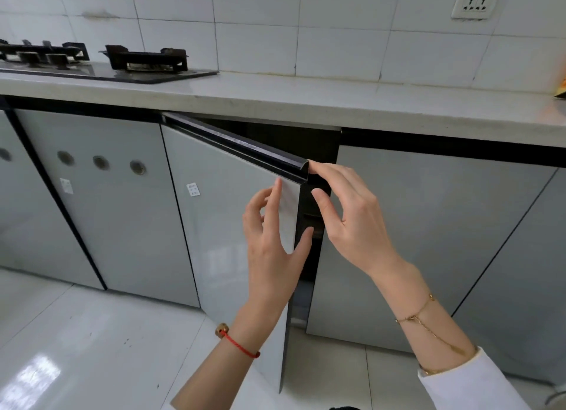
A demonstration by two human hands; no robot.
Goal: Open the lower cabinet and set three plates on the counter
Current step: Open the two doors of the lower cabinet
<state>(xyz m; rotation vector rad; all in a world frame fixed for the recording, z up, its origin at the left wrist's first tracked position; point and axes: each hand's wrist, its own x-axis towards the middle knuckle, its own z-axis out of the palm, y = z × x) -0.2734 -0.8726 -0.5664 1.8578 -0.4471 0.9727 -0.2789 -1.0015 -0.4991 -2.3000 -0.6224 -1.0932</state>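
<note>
A glossy grey lower cabinet door (220, 219) with a black top handle strip stands partly swung open under the pale counter (306, 103). My left hand (272, 244) is spread open at the door's free edge, thumb behind the edge and fingers in front of its face. My right hand (346, 213) hovers just right of the door, fingers apart, with the index fingertip touching the end of the black handle strip. The dark cabinet interior (318, 152) shows through the gap; no plates can be made out inside.
A black gas hob (101, 63) sits on the counter at the left. Shut grey cabinet doors (428, 241) flank the open one. A wall socket (474, 5) is on the white tiles. An orange object (562, 87) lies at the counter's right edge. White tiled floor lies below.
</note>
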